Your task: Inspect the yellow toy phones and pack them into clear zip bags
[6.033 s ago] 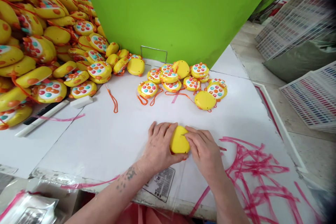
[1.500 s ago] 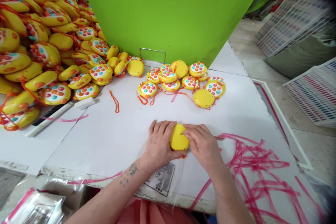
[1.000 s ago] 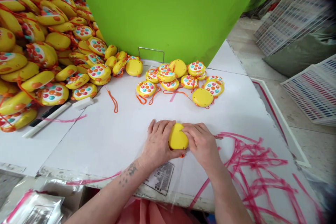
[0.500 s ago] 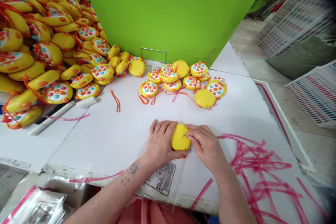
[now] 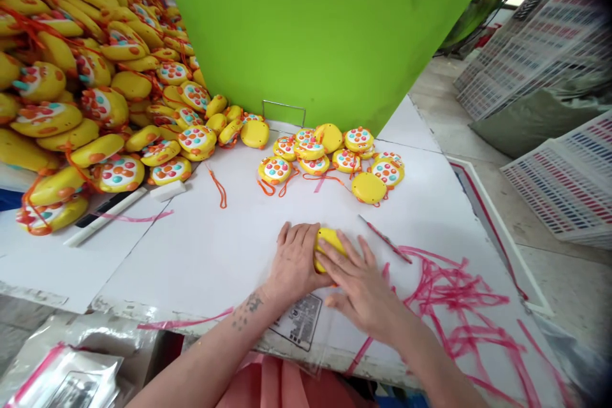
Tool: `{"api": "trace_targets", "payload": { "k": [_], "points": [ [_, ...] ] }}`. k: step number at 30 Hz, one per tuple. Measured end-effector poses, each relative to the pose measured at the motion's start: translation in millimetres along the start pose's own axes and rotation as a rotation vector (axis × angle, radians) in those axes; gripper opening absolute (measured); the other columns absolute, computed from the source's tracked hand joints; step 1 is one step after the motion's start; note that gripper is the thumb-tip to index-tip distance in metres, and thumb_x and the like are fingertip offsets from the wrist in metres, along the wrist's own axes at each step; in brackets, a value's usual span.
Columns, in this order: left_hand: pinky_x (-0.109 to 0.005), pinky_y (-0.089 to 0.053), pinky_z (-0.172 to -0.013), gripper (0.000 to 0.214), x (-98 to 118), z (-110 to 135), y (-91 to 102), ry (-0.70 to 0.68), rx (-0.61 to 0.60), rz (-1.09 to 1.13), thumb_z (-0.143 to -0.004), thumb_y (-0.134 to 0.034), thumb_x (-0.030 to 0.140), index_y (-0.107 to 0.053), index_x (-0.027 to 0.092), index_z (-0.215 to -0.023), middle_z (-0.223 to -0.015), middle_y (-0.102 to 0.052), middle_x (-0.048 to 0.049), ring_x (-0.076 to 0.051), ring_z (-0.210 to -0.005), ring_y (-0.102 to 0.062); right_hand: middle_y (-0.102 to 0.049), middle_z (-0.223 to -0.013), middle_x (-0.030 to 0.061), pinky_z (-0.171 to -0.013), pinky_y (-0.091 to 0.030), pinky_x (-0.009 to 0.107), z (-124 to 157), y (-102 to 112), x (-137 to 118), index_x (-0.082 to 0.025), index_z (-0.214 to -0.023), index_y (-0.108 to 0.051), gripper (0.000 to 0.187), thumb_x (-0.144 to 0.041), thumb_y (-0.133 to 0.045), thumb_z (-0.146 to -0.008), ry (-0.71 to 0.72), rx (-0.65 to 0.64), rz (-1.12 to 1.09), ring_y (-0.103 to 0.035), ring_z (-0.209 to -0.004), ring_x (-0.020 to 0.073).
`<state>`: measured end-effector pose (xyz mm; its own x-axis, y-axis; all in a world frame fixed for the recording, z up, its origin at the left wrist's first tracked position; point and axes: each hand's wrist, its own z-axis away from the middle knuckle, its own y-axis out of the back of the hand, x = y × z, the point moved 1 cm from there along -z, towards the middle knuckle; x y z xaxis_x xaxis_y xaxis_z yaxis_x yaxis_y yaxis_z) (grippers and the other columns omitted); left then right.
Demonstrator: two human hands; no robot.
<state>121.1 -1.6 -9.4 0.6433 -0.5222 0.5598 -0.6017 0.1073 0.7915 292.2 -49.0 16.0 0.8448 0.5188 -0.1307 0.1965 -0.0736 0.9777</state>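
Observation:
A yellow rounded plastic toy (image 5: 329, 240) lies back side up on the white table in front of me. My left hand (image 5: 297, 256) grips its left side, thumb along the near edge. Stretched fingers of my right hand (image 5: 352, 274) rest spread across the toy's back, thumb apart from it, so the right hand is open. A bit of orange shows under the toy's near edge. Beyond my right hand lies a slim pointed tool (image 5: 385, 240) with a reddish handle; its exact kind is unclear.
Several similar toys with coloured buttons (image 5: 276, 169) and orange cords sit along a green panel (image 5: 306, 25). More are heaped at left (image 5: 119, 173). A loose orange cord (image 5: 218, 187), a white eraser-like block (image 5: 167, 190) and tangled pink strips (image 5: 449, 287) lie on the table.
My right hand has gone from pinching at the toy's right edge to lying with spread fingers over its back. The slim tool has come into fuller view. The camera view has shifted slightly.

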Motion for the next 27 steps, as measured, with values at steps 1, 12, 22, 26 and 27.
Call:
{"api": "trace_targets", "payload": {
  "k": [1, 12, 22, 26, 27],
  "points": [
    [-0.056, -0.018, -0.112, 0.089, 0, 0, -0.5, 0.005, -0.003, 0.000, -0.061, -0.071, 0.062, -0.044, 0.013, -0.131, -0.125, -0.057, -0.0159, -0.032, -0.120, -0.048, -0.042, -0.145, 0.0118, -0.107, -0.015, 0.066, 0, 1, 8, -0.019, -0.142, -0.038, 0.055, -0.045, -0.040, -0.094, -0.081, -0.001, 0.062, -0.018, -0.141, 0.0359],
    [-0.054, -0.017, -0.113, 0.085, -2, 1, -1.2, 0.000, 0.007, 0.001, -0.063, -0.072, 0.059, -0.044, 0.013, -0.130, -0.126, -0.056, -0.0147, -0.031, -0.120, -0.048, -0.043, -0.144, 0.0126, -0.107, -0.021, 0.064, -10, -7, 11, -0.019, -0.141, -0.041, 0.048, -0.033, -0.036, -0.095, -0.073, 0.055, 0.041, -0.031, -0.136, 0.0343],
    [-0.055, -0.025, -0.109, 0.099, -6, 0, 12.7, -0.070, -0.023, 0.103, -0.057, -0.077, 0.061, -0.039, 0.013, -0.135, -0.134, -0.048, -0.0175, -0.033, -0.125, -0.040, -0.053, -0.132, 0.0129, -0.099, -0.040, 0.049, -17, -25, 5, -0.021, -0.139, -0.041, 0.051, -0.039, -0.048, -0.092, -0.344, 0.125, -0.259, -0.047, -0.122, 0.0293],
    [-0.041, -0.044, -0.092, 0.035, -13, 4, 40.3, -0.062, -0.121, 0.107, -0.080, -0.066, 0.043, -0.060, 0.021, -0.106, -0.108, -0.060, -0.0075, -0.024, -0.104, -0.053, -0.059, -0.117, 0.0137, -0.094, -0.042, 0.049, -17, -30, 2, -0.020, -0.138, -0.042, 0.053, -0.042, -0.050, -0.091, -0.462, 0.168, -0.299, -0.052, -0.110, 0.0301],
    [-0.038, -0.045, -0.088, 0.024, -14, 6, 43.6, -0.058, -0.159, 0.072, -0.083, -0.064, 0.038, -0.062, 0.021, -0.100, -0.100, -0.061, -0.0057, -0.022, -0.098, -0.054, -0.058, -0.116, 0.0141, -0.094, -0.042, 0.049, -17, -29, 4, -0.019, -0.138, -0.042, 0.053, -0.042, -0.050, -0.091, -0.472, 0.179, -0.307, -0.052, -0.110, 0.0302]
  ]
}}
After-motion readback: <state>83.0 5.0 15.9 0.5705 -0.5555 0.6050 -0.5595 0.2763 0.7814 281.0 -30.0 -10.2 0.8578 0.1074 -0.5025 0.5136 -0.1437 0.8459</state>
